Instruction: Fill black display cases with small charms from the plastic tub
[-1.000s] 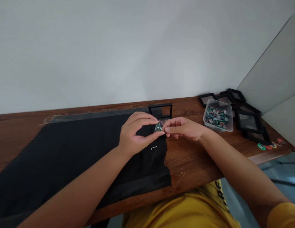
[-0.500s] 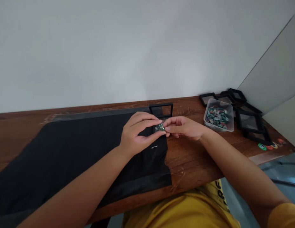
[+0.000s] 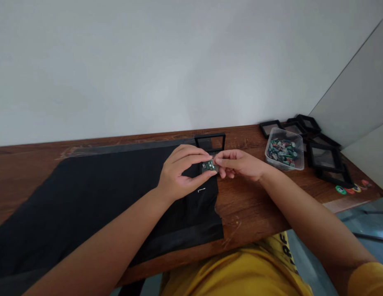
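Observation:
A small glossy green-and-silver piece point(image 3: 210, 165) lies at the base of an open black display frame point(image 3: 210, 135), whose other half stands upright behind it. My left hand point(image 3: 182, 170) spans the lower half of the frame, thumb at the near edge and fingers at the far edge, around the piece. From the right, my right hand point(image 3: 237, 164) has its thumb and forefinger pinched together at the piece's right edge. What sits between those fingertips is too small to make out.
Under my hands a black cloth point(image 3: 117, 201) covers much of the wooden table point(image 3: 249, 209). To the right stands a clear plastic tub point(image 3: 284, 150) of small green, red and white pieces. Several black frames point(image 3: 325, 158) are piled beyond it, with round coloured pieces point(image 3: 341, 190) nearby.
My right fingertips have shifted slightly up and right from the face of the green piece to its edge. My left hand keeps its hold, moving only slightly right.

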Available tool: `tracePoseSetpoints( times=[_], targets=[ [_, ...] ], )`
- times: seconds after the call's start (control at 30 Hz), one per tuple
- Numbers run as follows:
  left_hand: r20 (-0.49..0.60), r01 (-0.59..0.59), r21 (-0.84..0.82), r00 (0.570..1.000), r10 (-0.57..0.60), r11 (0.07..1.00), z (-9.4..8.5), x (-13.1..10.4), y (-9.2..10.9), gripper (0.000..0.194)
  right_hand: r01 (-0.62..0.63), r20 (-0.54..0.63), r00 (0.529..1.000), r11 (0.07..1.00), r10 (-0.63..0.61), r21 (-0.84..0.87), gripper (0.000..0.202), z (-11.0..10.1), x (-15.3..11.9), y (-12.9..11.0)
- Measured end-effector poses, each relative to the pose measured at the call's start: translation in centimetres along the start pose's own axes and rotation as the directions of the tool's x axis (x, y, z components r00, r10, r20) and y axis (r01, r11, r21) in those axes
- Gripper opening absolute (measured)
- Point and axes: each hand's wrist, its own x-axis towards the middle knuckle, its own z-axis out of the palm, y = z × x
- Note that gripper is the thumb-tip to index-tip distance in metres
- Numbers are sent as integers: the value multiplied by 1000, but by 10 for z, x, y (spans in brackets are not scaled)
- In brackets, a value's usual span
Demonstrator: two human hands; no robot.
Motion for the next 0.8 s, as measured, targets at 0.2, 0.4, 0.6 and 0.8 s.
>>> tracePoseSetpoints(
  times=[0.2,0.4,0.6,0.8],
  targets=[
    [1,14,2,1000,-14,1000,0,0,-1,22,30,16,999,1000,-30,-3,31,0,-1,0],
    [-8,40,12,999,-39,999,1,-1,-3,23,75,54,996,997,-74,-4,36,1,-2,0],
    [-12,55,-15,998,-55,998,2,-1,-2,21,91,73,993,996,-91,11,38,3,-3,-1],
    [-10,69,-32,998,-70,997,1,-1,-1,21,92,81,992,996,-92,2,37,6,-4,-2]
  ],
)
